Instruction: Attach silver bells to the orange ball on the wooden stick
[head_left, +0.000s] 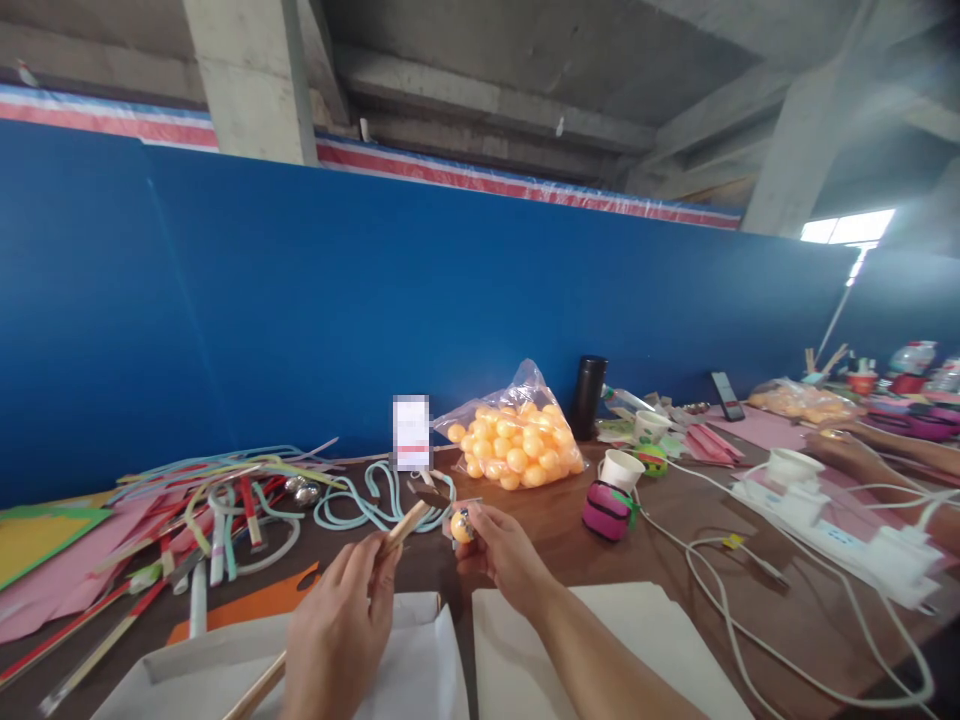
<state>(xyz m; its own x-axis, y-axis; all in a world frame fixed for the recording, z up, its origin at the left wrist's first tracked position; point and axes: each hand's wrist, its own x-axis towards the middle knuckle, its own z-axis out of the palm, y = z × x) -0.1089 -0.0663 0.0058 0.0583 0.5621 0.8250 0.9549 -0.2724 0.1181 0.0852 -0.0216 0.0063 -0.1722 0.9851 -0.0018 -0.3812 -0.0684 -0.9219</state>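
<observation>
My left hand [341,610] is wrapped round the wooden handle of a hammer [405,527], which slants up and away. Its dark head points toward my right hand [499,550]. Between the fingertips of that hand is a small orange ball [463,526] with dark marks on it, close beside the hammer head but not clearly touching it. Below my hands lie white paper sheets [600,630] and a pale folder [424,640]. Behind the hammer, a coil of light-blue cord [337,512] rests on the brown table.
A clear bag of orange balls [517,450] stands behind my hands, near a black bottle [589,395]. To the right are a paper cup [621,468], a purple pouch [607,510], white cables and a power strip [832,535]. A co-worker's hands [844,460] show farther right. Strips and cords crowd the left.
</observation>
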